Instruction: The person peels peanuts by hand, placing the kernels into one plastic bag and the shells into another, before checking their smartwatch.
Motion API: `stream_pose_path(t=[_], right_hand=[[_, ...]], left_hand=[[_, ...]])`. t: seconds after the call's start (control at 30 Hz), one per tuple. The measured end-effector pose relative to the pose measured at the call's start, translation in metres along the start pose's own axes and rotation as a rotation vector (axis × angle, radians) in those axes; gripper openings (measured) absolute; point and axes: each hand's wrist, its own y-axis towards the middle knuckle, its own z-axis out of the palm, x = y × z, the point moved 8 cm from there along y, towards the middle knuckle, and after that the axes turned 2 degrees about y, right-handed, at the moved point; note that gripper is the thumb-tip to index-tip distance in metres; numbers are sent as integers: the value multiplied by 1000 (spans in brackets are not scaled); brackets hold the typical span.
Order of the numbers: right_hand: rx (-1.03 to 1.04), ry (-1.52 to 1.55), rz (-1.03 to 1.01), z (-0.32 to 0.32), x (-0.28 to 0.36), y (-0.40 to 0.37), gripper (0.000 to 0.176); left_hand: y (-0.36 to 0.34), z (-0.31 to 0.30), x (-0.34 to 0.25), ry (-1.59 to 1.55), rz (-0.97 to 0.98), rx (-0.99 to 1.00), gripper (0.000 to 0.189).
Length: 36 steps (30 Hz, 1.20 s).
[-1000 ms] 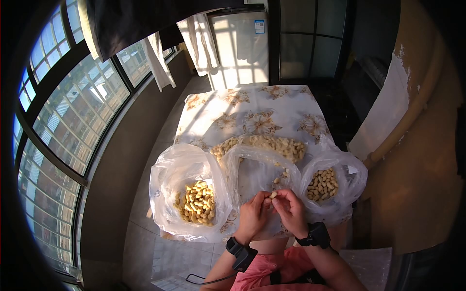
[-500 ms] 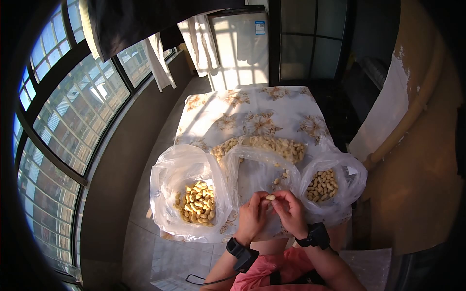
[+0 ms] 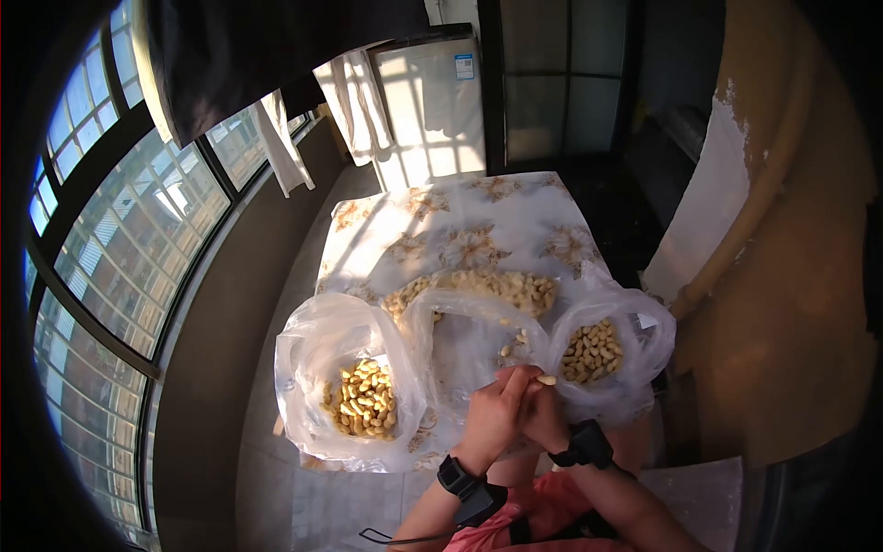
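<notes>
My left hand [image 3: 498, 416] and my right hand [image 3: 549, 423] are pressed together above the front of the table, fingers closed. An unshelled peanut [image 3: 546, 379] pokes out at their fingertips on the right side. The left fingers partly cover the right ones, so the exact grip is hidden. Left of my hands, an open clear plastic bag [image 3: 303, 368] contains a heap of peanuts [image 3: 363, 400]. Close by on the right, another clear bag [image 3: 648, 345] holds more peanuts [image 3: 591, 351]. Between them, a clear bag [image 3: 451, 368] lies spread, with a few peanuts [image 3: 515, 344] near its right side.
A long bag of peanuts [image 3: 497, 287] lies across the table behind the open bags. The flowered tablecloth [image 3: 469, 244] extends toward a white appliance [image 3: 428, 120]. Barred windows [image 3: 138, 239] line the left, and a brown wall [image 3: 782, 322] stands at right.
My hands have drawn closer together, the left now overlapping the right. The peanut has shifted from between the fingertips to their right side. The camera view has tilted and shifted slightly.
</notes>
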Motion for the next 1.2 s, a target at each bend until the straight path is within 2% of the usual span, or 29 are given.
stream_pose_path(t=[0.07, 0.1, 0.13, 0.17, 0.3, 0.33, 0.4, 0.43, 0.53, 0.6, 0.7, 0.8, 0.87, 0.97, 1.2], right_hand=[[-48, -156, 111, -3, -9, -3, 27], [-46, -171, 166, -4, -7, -4, 35], [-48, -172, 164, -5, -3, -4, 35], [-29, -206, 153, -4, 2, -4, 33], [46, -347, 101, -5, 16, -1, 30], [41, -346, 98, -4, 20, 2, 30], [-40, 194, 189, -2, 19, 7, 29], [23, 57, 165, -1, 12, 6, 24], [37, 215, 192, 6, 1, 4, 26], [26, 217, 174, 5, 11, 7, 29], [79, 4, 26, 4, 38, 14, 32], [159, -158, -71, 8, 39, 15, 33], [168, -140, -58, 8, 41, 16, 33], [184, -127, -77, 11, 40, 16, 33], [123, -17, 27, 11, 35, 15, 30]], left_hand=[[12, 7, -8, 23, 34, 6, 16], [18, 9, -16, 32, 105, -4, 18], [24, 10, -25, 40, 174, -14, 20], [28, 14, -25, 69, 80, 30, 24], [33, 10, -14, -18, -2, -41, 27], [28, 6, -5, -43, -57, -67, 27], [17, -2, 10, -61, -106, -93, 28], [11, -8, 17, -21, -122, -123, 27], [-6, -18, 33, 39, -166, -145, 29], [-16, -18, 50, 21, -242, -143, 31], [-28, -9, 62, 17, -253, -125, 37], [-28, -7, 66, -5, -247, -122, 43], [-28, -9, 66, -135, -206, -176, 46], [-29, -10, 65, -101, -210, -143, 49], [-29, -7, 68, -98, -214, -127, 48]])
